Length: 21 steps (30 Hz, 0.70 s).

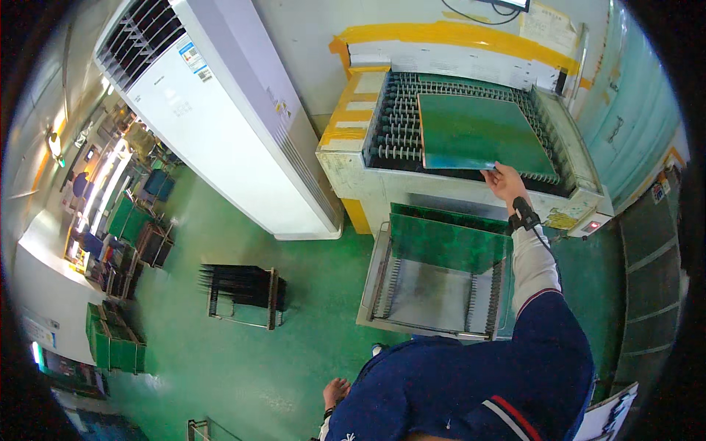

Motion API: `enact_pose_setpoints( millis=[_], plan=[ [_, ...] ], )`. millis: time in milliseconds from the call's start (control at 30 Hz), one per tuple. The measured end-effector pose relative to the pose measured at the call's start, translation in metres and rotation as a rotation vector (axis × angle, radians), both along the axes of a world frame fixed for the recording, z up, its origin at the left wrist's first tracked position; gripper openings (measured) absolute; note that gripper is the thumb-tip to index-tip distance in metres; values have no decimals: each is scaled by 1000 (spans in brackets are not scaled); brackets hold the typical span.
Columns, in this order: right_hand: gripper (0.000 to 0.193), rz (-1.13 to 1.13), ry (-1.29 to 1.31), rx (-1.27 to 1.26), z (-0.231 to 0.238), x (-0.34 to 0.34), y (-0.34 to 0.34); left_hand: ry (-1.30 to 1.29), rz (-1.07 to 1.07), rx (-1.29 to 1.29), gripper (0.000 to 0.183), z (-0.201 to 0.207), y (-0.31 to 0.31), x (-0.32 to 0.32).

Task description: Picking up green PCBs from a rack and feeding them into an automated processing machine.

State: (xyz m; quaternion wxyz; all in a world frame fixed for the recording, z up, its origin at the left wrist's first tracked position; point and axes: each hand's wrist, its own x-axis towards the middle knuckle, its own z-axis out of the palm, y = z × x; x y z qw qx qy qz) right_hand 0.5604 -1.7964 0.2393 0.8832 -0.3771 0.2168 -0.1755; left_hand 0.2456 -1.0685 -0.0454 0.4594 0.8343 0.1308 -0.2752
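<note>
A flat green panel [478, 131], like a circuit board sheet, lies over the rollers [401, 121] of a conveyor machine. My right hand [506, 184] grips its near edge, thumb and fingers closed on it; the fingertips under the panel are hidden. Just below the machine stands a slotted metal rack [375, 312] with a few green panels [448, 242] upright at its far end. Down at my side hangs my left hand [336, 392], its fingers loosely curled and holding nothing I can see.
The roller machine [346, 165] has a raised frame around its rollers. Left of it rises a tall white air conditioner [243, 125]. On the green floor sits a rack of dark panels [246, 287]. Further left are more loaded racks [118, 345]. A grey panelled partition [647, 279] borders the right.
</note>
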Motion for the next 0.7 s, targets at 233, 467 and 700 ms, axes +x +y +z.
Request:
enact_pose_setpoints(
  millis=[233, 467, 700],
  plan=[
    [32, 333, 263, -303, 18, 8, 1, 55, 470, -528, 38, -43, 2, -5],
    [29, 90, 331, -816, 23, 21, 8, -55, 159, -278, 40, -41, -1, -6],
    [36, -245, 532, -1922, 5, 19, 20, 280, 794, -605, 41, -14, -19, 7]
  ],
)
